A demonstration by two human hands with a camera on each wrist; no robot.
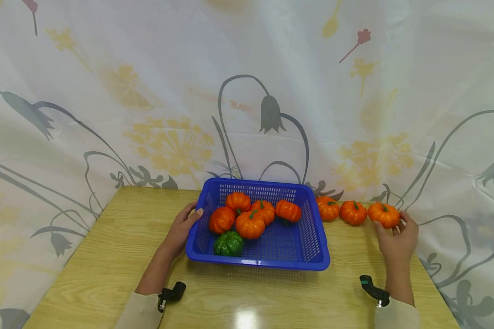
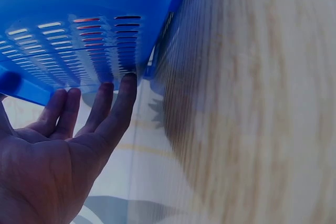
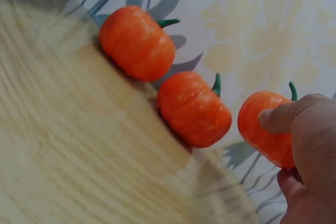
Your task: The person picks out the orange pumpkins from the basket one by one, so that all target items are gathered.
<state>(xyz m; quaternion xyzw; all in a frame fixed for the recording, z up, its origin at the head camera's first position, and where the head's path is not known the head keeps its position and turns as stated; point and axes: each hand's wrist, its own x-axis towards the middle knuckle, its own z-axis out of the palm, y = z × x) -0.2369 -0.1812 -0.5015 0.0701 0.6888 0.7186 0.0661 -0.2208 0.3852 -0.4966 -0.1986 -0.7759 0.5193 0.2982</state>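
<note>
A blue plastic basket (image 1: 267, 262) holds several small orange pumpkins (image 1: 250, 225) and one green pumpkin (image 1: 229, 244). My left hand (image 1: 182, 229) grips the basket's left side, thumb over the rim; in the left wrist view its fingertips (image 2: 126, 85) touch the slotted wall. At the right end of a row, my right hand (image 1: 399, 240) holds an orange pumpkin (image 1: 383, 215) between thumb and fingers. Beside it are two more orange pumpkins, a middle one (image 1: 353, 213) and one close to the basket (image 1: 327, 209). In the right wrist view, the held pumpkin (image 3: 265, 129) is partly hidden by the hand.
Under everything is a wood-grain table (image 1: 127, 228). A white curtain (image 1: 247, 45) printed with flowers hangs right behind the table's back edge. Both wrists carry black camera mounts, one on the left (image 1: 172, 292) and one on the right (image 1: 374, 291).
</note>
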